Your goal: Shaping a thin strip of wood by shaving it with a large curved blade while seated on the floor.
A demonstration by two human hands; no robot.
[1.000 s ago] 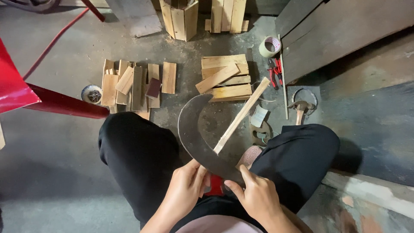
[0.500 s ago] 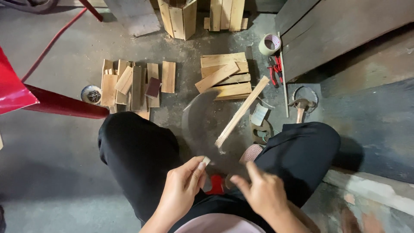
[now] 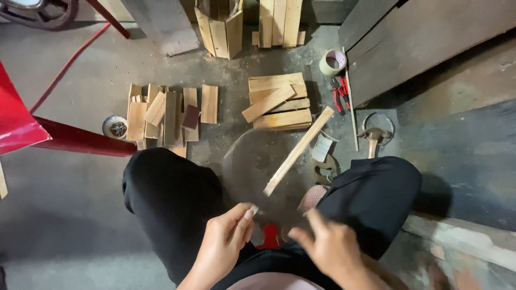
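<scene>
- The left hand (image 3: 223, 244) is seen at the lower middle of the view, over the left knee; its thumb and fingers are pinched on a small pale piece (image 3: 252, 210) whose kind cannot be told.
- The right hand (image 3: 330, 247) is blurred; its fingers are spread and loosened, and nothing is seen grasped in it.
- A long wooden slat (image 3: 299, 150) is seen slanting between the knees, its lower end just above the hands, apart from both.
- A dark rounded shape (image 3: 252, 166) is smeared under the slat; what it is cannot be told.
- A small red object (image 3: 270, 236) lies between the two hands, against the black trousers (image 3: 172, 198).
- On the concrete floor (image 3: 80, 80), a stack of short boards (image 3: 277, 102) and a spread of smaller boards (image 3: 166, 110) are laid.
- Red-handled pliers (image 3: 338, 92), a roll of tape (image 3: 332, 62) and a hammer (image 3: 372, 140) are placed to the right of the stack.
</scene>
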